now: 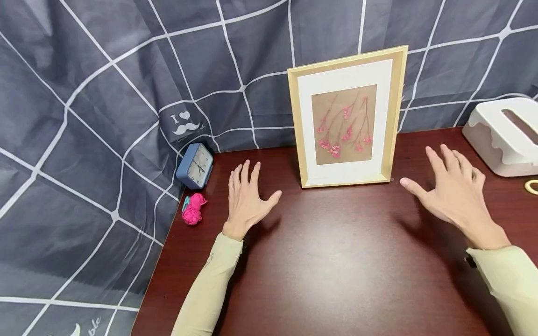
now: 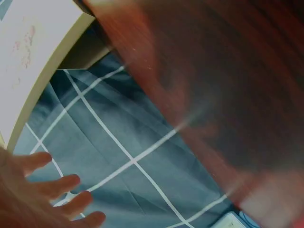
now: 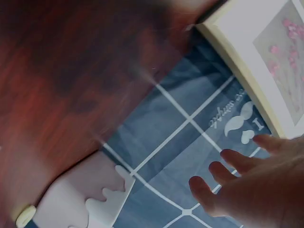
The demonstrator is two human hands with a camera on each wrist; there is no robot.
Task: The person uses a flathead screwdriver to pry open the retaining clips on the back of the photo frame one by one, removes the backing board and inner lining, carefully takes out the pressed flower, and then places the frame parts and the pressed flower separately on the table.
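Note:
A picture frame [image 1: 301,135] with a light wood border and pink dried flowers stands upright at the back of the dark red table [image 1: 319,261]. To its left, my left hand [image 1: 248,200] hovers over the table with fingers spread and nothing in them. On the other side my right hand [image 1: 456,196] is held the same way, its thumb pointing toward the frame's lower right corner. Both hands are apart from the frame. In the left wrist view the fingers [image 2: 64,185] look straight and loose; the right wrist view shows the right fingers [image 3: 237,164] likewise.
A blue alarm clock [image 1: 195,165] sits at the back left, with a bundle of pink yarn [image 1: 194,209] in front of it. At the right stand a white tissue box [image 1: 491,140] and a yellow ring [image 1: 531,186]. A dark checked curtain [image 1: 260,56] hangs behind.

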